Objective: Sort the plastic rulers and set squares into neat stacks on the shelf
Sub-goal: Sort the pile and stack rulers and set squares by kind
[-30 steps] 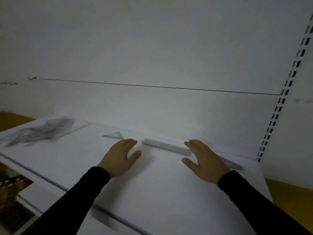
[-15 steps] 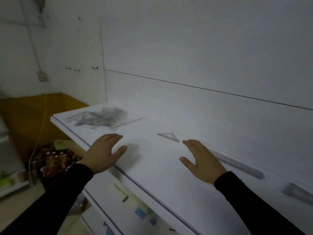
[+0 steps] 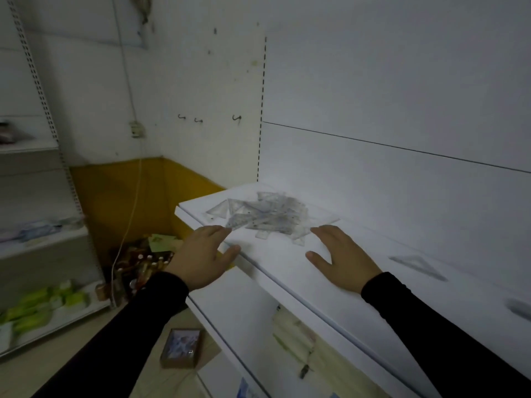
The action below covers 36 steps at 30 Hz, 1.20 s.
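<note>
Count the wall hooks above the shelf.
3, in a row on the wall left of the slotted upright: left hook, middle hook, right hook. None seem hidden.

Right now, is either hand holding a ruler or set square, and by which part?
Nothing is held. The left hand and right hand are open, near the loose pile of rulers and set squares.

Bare shelf between the hands; pile ahead, wall behind.

White shelf top (image 3: 281, 265) lies bare between left hand (image 3: 201, 258) and right hand (image 3: 343, 258), both flat w/ fingers straight. At 12 o'clock a loose pile of clear plastic rulers and set squares (image 3: 265, 215) blocks the way, left fingertips at its near edge. White back panel (image 3: 388, 196) closes off 1 o'clock. Lone clear set square (image 3: 416, 264) lies at 3 o'clock, apart from right hand.
</note>
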Each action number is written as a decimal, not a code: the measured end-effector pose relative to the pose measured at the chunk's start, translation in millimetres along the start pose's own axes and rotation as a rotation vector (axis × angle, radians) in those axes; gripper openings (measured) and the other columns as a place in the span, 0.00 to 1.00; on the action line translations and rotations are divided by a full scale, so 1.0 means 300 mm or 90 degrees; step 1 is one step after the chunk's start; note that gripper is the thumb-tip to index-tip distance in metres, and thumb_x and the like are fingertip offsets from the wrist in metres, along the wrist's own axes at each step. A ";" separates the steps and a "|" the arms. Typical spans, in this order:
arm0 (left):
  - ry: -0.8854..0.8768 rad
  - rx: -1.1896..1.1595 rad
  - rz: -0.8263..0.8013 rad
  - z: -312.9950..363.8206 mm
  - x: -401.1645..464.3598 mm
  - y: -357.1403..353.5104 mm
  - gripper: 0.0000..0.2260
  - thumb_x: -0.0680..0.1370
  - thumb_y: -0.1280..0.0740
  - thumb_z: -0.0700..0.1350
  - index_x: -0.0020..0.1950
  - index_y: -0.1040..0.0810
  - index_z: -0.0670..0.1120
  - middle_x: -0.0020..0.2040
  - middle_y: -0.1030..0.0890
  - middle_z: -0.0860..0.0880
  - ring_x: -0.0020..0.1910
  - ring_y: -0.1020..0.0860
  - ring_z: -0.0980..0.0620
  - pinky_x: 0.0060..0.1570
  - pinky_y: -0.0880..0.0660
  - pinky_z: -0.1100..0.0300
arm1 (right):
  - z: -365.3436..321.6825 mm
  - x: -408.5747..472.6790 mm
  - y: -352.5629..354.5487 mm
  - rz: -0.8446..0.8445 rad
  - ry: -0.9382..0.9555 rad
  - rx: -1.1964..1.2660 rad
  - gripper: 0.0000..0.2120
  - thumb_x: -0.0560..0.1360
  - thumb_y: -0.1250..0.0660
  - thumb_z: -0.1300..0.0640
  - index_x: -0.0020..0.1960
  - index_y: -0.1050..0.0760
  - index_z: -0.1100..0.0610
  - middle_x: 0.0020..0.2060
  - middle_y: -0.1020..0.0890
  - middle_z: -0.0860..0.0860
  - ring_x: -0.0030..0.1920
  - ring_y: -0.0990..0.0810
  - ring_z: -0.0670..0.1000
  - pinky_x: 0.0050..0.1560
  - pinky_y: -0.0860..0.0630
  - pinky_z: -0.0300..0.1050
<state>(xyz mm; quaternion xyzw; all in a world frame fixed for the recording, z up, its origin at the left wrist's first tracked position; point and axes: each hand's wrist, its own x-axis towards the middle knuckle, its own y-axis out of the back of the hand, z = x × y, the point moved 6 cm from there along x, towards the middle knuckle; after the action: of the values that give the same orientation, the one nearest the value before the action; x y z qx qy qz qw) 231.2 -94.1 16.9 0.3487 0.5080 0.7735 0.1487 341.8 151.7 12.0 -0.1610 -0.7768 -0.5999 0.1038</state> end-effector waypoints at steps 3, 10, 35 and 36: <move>0.015 -0.009 -0.010 -0.094 0.050 -0.021 0.37 0.72 0.54 0.69 0.72 0.33 0.49 0.71 0.31 0.49 0.70 0.35 0.51 0.69 0.38 0.56 | -0.037 0.128 -0.067 -0.013 0.010 0.014 0.28 0.78 0.42 0.43 0.74 0.40 0.52 0.73 0.38 0.50 0.72 0.39 0.49 0.69 0.43 0.38; 0.020 0.025 -0.053 -0.266 0.258 -0.094 0.33 0.73 0.51 0.66 0.72 0.34 0.50 0.72 0.32 0.50 0.70 0.35 0.51 0.69 0.37 0.55 | -0.021 0.444 -0.214 -0.015 0.014 0.073 0.28 0.77 0.41 0.44 0.73 0.38 0.56 0.70 0.35 0.52 0.70 0.35 0.51 0.70 0.40 0.40; -0.262 -0.060 -0.228 -0.452 0.886 -0.399 0.30 0.76 0.41 0.64 0.73 0.36 0.50 0.68 0.31 0.50 0.67 0.33 0.51 0.66 0.36 0.58 | 0.098 0.813 -0.374 -0.050 -0.288 -0.060 0.16 0.78 0.42 0.46 0.54 0.25 0.57 0.53 0.24 0.53 0.57 0.26 0.53 0.56 0.31 0.44; -0.270 -0.067 -0.234 -0.452 0.893 -0.408 0.31 0.75 0.42 0.65 0.73 0.36 0.51 0.68 0.31 0.50 0.66 0.33 0.51 0.66 0.35 0.56 | 0.106 0.802 -0.377 -0.056 -0.314 -0.072 0.16 0.77 0.42 0.44 0.47 0.25 0.56 0.46 0.25 0.52 0.51 0.24 0.54 0.50 0.31 0.44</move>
<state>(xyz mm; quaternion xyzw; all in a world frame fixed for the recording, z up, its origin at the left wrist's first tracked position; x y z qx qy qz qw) -68.5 23.7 -20.7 0.3965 0.4795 0.6686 0.4073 77.7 186.8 -12.6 -0.2741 -0.7501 -0.5888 -0.1245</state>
